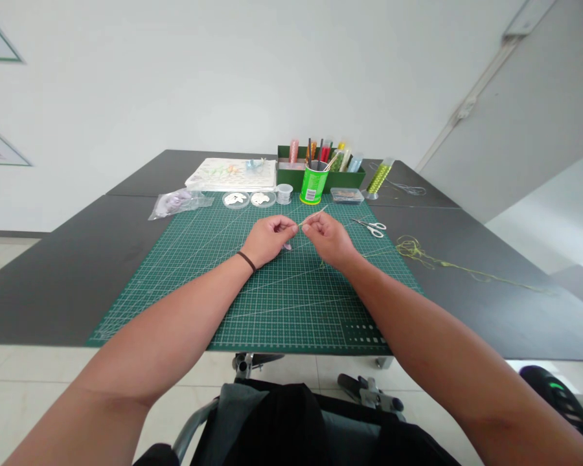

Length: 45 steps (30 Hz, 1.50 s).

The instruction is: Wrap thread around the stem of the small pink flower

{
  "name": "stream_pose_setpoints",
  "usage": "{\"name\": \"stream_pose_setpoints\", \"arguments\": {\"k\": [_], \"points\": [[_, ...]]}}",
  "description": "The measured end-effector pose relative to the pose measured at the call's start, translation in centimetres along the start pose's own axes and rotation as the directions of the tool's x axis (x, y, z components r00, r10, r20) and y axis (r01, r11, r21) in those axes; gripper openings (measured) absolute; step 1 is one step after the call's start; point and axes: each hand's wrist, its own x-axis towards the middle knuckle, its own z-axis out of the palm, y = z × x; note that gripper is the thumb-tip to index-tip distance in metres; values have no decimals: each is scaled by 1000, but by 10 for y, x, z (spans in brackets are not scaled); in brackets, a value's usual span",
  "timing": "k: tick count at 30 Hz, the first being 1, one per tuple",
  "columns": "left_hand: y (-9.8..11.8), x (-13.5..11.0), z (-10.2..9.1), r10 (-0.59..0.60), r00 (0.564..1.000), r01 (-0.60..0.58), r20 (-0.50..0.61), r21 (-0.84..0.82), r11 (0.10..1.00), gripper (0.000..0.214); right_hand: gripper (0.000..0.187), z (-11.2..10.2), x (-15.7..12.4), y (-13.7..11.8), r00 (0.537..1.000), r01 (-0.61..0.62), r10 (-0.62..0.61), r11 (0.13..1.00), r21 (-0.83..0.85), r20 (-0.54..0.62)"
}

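Observation:
My left hand [268,237] and my right hand [328,237] meet over the middle of a green cutting mat [282,298]. Both are closed in a pinch. Between them runs a thin pale stick or wire [313,216], slanting up to the right past my right fingers. A small purple piece [287,246] shows just under my left fingers, too small to name. A dark band circles my left wrist.
Behind the mat stand a green cup of tools [313,183], a green organiser with bead tubes [320,169], small clear dishes [249,199], a white board [233,174] and a plastic bag [179,203]. Scissors [372,226] and tangled green wire [418,251] lie to the right.

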Motion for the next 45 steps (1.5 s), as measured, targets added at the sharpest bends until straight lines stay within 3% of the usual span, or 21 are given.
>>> {"name": "stream_pose_setpoints", "arguments": {"k": [4,13,22,29,34,38,45], "points": [[-1,2,-2,39,997,-38,-66,20,999,12,14,-2,-1,1,1000,-3,3,998,-68,13],[0,-1,-1,64,996,-57,-68,95,994,14,16,-1,-5,-9,999,-42,46,990,-136,27],[-3,2,-3,124,989,-119,-84,65,991,15,22,-10,3,6,995,-72,77,994,-77,65],[-3,0,-5,149,989,-148,16,-31,988,17,25,-19,9,13,986,-135,149,977,-166,71],[1,-5,-5,117,979,-115,167,-23,993,19,25,-24,12,15,978,-185,196,972,-143,66],[6,-8,-4,88,963,-98,255,26,995,17,26,-26,14,15,974,-217,226,960,-176,34],[11,-9,-4,68,932,-140,357,182,973,15,26,-30,16,15,983,-165,178,967,-195,46]]}}
